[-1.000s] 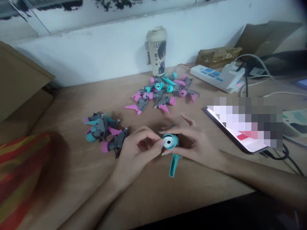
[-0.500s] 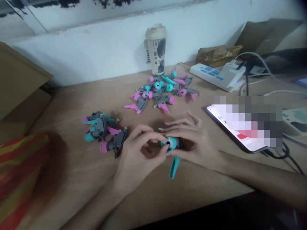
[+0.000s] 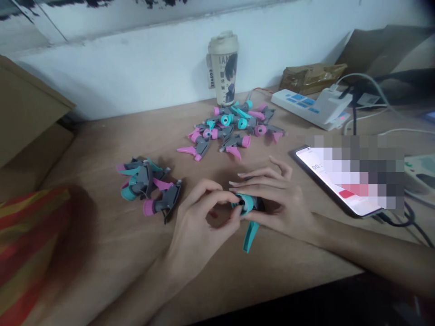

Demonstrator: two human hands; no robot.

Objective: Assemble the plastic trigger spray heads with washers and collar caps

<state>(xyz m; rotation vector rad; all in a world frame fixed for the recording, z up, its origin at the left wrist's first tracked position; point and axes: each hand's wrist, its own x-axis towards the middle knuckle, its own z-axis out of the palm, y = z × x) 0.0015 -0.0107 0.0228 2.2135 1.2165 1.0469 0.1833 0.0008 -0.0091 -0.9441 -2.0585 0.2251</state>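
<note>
A trigger spray head point(image 3: 250, 236) with a grey body, a teal trigger and a teal screw collar is held just above the wooden table. My right hand point(image 3: 283, 199) is closed round its grey body, thumb below and fingers over the top, with the collar's mouth turned left. At that mouth, the thumb and forefinger of my left hand point(image 3: 200, 222) are pinched together. A small dark spot shows between these fingertips; whether it is a tiny part or the collar's hole I cannot make out.
Left lies a small pile of spray heads point(image 3: 144, 179); a larger pile point(image 3: 231, 129) lies behind my hands. Farther back stand a coffee cup point(image 3: 223, 68) and a power strip point(image 3: 302, 104). A phone point(image 3: 326, 179) with a cable lies right, striped cloth point(image 3: 30, 253) left.
The whole view has shifted slightly, so things sit a little farther right. Both hands keep their grip on the spray head, with only a slight movement of the left fingertips at the collar.
</note>
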